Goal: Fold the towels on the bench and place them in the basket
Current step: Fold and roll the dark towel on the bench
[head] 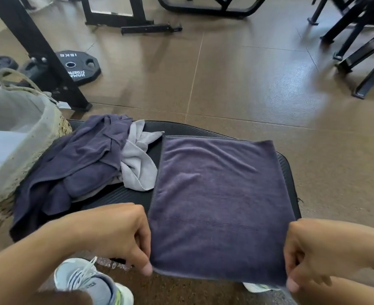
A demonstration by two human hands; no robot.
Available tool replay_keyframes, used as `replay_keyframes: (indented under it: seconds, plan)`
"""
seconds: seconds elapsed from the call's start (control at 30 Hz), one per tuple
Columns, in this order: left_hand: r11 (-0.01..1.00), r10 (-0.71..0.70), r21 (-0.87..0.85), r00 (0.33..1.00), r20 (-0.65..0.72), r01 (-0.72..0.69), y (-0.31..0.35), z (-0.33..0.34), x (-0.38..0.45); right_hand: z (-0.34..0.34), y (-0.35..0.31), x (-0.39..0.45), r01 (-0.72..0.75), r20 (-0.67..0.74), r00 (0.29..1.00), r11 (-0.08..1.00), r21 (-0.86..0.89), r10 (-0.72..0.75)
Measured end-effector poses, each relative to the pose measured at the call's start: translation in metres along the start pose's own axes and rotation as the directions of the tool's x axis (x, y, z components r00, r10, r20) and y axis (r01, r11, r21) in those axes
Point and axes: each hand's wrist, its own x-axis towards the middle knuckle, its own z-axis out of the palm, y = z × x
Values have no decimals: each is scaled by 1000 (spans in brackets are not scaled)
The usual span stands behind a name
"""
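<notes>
Basket [16, 137] cut by left edge; bench [288, 172] mostly under towels; far machines cropped

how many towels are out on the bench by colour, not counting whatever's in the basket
Dark purple-blue towels: 2, the flat towel pinched at its near corners by the left hand and right hand, and the crumpled towel beside the basket
Light grey towels: 1, the crumpled grey towel
Total: 3 that can be told apart; the heap may hide more.
</notes>
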Motion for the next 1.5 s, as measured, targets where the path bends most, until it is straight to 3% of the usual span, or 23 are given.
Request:
replay_keyframes:
  seconds: [0.07, 0.13, 0.2, 0.23, 0.27, 0.3, 0.33, 0.43, 0.5, 0.57, 0.63, 0.77, 0.87, 1.1, 1.27, 1.37, 1.43, 1.5]
  plan:
    - [999, -11, -41, 993, -119, 6, 0, -4, 3, -6, 1, 4, -30, -103, 994, 997, 70, 38]
    - [998, 36, -33, 906, -422, -55, -6, -4, 16, -7, 7, 22, -34, -412, 909, 997, 75, 62]
    - [988, 125, 27, 698, -705, -150, -8, 0, 36, -4, 7, 46, 62, -764, 644, 994, 94, 32]
    - [979, 167, 56, 616, -770, -196, -6, 2, 47, -1, 4, 58, 130, -859, 511, 986, 101, 21]
    - [971, 203, 87, 579, -790, -222, -3, 4, 58, -1, 2, 69, 170, -908, 419, 982, 77, -1]
    - [968, 227, 116, 586, -778, -221, 2, 6, 70, -1, 0, 78, 158, -922, 386, 987, 35, -29]
    - [970, 236, 144, 624, -745, -195, 6, 8, 81, -2, -1, 87, 114, -916, 399, 993, 5, -41]
    - [970, 178, 242, 751, -636, -25, 14, 10, 102, -8, -1, 107, -51, -823, 567, 999, -14, 17]
    - [963, 110, 262, 794, -598, 64, 15, 8, 110, -10, 2, 113, -106, -764, 643, 994, -16, 56]
    - [979, 63, 195, 809, -584, 64, 17, 2, 114, -14, 3, 113, -118, -735, 676, 992, -41, 50]
    - [988, 53, 146, 804, -593, 42, 16, -3, 118, -19, 2, 111, -121, -738, 673, 992, -35, 56]
    - [988, 43, 138, 747, -663, 65, 8, -17, 127, -26, 3, 118, -147, -813, 578, 989, -31, 61]
    - [983, 17, 151, 775, -632, 102, 4, -26, 135, -27, 5, 124, -153, -767, 632, 988, 12, 107]
    - [973, -10, 176, 780, -625, 153, 7, -31, 145, -30, 5, 125, -156, -749, 653, 988, 9, 110]
    - [969, -8, 171, 718, -696, 177, 20, -27, 145, -38, 14, 126, -145, -794, 593, 988, 54, 130]
    - [969, 56, 197, 652, -756, 145, 26, -26, 148, -45, 21, 126, -163, -774, 604, 980, 114, 191]
    - [961, 97, 245, 670, -736, 131, 24, -27, 150, -47, 24, 127, -169, -763, 613, 977, 128, 206]
    - [962, 80, 246, 738, -670, 119, 20, -29, 152, -49, 26, 128, -173, -754, 621, 976, 135, 215]
